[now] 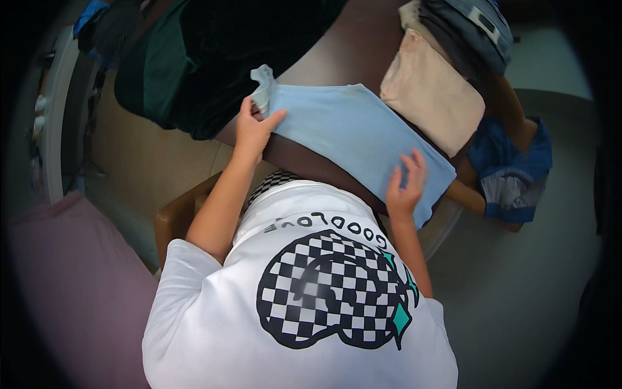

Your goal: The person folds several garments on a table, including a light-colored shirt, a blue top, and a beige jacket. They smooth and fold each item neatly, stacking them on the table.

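Observation:
A light blue ribbed garment (350,123) lies stretched out flat across the near part of the brown table (324,55). Its left end is bunched into a pale ruffled edge (262,87). There my left hand (254,129) has its fingers closed around the bunched fabric, with the thumb lying along the cloth. Over the right end of the garment, my right hand (407,185) is slightly blurred, its fingers spread and holding nothing. Whether its fingertips touch the fabric I cannot tell.
A dark green velvety cloth (175,68) covers the table's far left. At far right lie a folded beige cloth (431,94) and dark folded clothes (479,32). Blue clothing (512,168) hangs on a wooden chair at right. Another chair (172,217) and pink cloth (78,285) are at left.

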`<state>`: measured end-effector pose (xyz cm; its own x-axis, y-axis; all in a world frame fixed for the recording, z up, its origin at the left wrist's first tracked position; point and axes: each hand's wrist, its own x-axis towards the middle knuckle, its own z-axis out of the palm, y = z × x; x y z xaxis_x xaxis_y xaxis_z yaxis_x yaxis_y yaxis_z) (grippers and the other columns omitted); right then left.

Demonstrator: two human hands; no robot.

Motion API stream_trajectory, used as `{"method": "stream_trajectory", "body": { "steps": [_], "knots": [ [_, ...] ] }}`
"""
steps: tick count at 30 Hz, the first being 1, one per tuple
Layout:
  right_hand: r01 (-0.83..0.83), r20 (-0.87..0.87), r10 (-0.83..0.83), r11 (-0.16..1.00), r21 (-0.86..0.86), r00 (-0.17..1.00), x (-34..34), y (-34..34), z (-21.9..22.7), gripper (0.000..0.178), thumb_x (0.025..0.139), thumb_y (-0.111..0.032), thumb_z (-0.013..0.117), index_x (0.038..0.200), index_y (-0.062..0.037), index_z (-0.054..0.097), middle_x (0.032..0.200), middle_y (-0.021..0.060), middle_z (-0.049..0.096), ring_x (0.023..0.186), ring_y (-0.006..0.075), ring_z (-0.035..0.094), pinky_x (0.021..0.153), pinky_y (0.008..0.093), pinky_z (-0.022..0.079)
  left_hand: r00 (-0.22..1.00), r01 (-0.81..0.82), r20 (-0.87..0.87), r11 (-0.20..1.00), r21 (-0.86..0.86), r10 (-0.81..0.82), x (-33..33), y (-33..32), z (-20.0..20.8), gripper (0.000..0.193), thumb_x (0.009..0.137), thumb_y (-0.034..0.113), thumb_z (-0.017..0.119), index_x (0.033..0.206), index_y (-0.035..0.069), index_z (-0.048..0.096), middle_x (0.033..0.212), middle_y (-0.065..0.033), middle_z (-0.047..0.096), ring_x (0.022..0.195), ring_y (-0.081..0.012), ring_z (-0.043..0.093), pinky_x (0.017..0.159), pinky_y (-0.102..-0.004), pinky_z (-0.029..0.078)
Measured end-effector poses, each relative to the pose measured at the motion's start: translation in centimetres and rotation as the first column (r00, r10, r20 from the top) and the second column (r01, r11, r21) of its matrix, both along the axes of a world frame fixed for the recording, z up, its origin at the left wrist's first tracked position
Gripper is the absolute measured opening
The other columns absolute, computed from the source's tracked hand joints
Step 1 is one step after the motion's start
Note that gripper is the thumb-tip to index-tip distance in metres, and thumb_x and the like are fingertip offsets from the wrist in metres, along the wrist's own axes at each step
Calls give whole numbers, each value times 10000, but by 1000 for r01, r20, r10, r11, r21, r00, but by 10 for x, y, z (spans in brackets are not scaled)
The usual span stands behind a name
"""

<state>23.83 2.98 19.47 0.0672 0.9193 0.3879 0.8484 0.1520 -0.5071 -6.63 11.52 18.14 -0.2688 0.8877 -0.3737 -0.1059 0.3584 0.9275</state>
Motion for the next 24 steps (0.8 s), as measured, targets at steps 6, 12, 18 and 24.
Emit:
{"method": "stream_trajectory", "body": {
  "steps": [6,12,18,24],
  "knots": [
    [659,137,-645,723,-209,752,113,-73,-35,537,746,-224,743,1193,-10,536,1189,160,530,1099,340,513,933,442,416,986,-30,-161,999,28,34,1,3,-15,447,766,7,710,1181,-32,549,1079,-89,632,956,-155,604,852,-277,467],
    [638,33,-718,594,-489,695,115,-103,-33,615,722,-348,773,1198,-36,540,1139,145,525,1018,303,549,899,417,438,945,-47,-312,987,156,94,-14,10,-32,392,821,41,678,1177,-24,525,1075,-80,612,941,-145,587,842,-274,460],
    [626,103,-677,597,-501,729,79,-107,-18,503,787,-293,724,1185,-54,534,1020,132,577,926,316,584,786,410,477,410,250,-862,871,422,300,8,2,-19,594,746,104,736,1242,-5,428,1245,-185,421,1116,-319,431,978,-390,346],
    [438,-43,-450,884,-162,892,85,-114,-43,346,849,-78,627,1173,-25,519,1001,166,586,887,356,607,735,423,498,511,823,-804,442,356,-303,113,-23,7,200,772,-17,663,957,22,599,969,-133,604,931,-309,570,829,-377,464]
  ]
}}
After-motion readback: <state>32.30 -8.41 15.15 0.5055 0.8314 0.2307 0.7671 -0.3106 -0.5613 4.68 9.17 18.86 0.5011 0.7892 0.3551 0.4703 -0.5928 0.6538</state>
